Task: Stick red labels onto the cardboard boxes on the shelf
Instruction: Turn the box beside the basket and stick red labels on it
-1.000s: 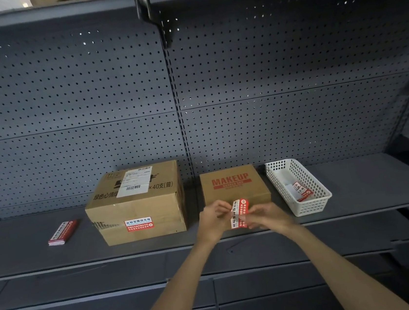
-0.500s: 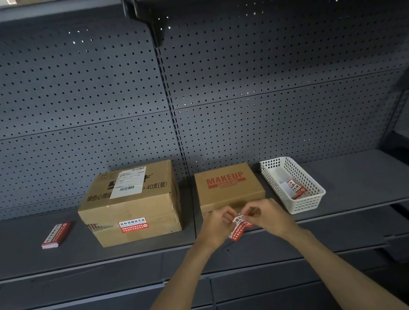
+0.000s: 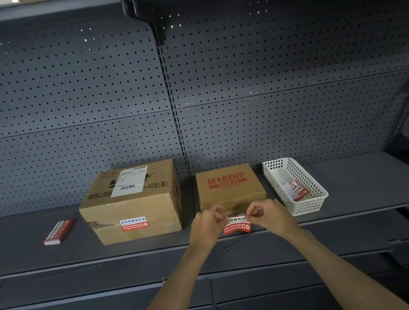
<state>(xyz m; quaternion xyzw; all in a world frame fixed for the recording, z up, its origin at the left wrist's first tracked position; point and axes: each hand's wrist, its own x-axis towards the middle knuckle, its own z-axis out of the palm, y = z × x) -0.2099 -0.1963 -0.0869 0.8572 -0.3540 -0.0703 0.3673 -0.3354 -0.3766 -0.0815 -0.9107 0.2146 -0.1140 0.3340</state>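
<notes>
Two cardboard boxes stand on the grey shelf [image 3: 355, 188]. The larger box [image 3: 132, 203] on the left carries a red label [image 3: 133, 224] on its front face. The smaller box [image 3: 230, 186], printed MAKEUP, is to its right. Right in front of the small box's front face, my left hand [image 3: 206, 227] and my right hand [image 3: 269, 215] pinch the two ends of a red label [image 3: 237, 225], held flat and level. The box's front face is mostly hidden behind my hands.
A white plastic basket [image 3: 312, 180] right of the small box holds a label and backing paper. A stack of red labels [image 3: 58, 232] lies on the shelf left of the large box. Perforated panels back the shelf; drawers sit below.
The label has turned from upright to level between my hands. Both hands have risen slightly toward the small box's front face.
</notes>
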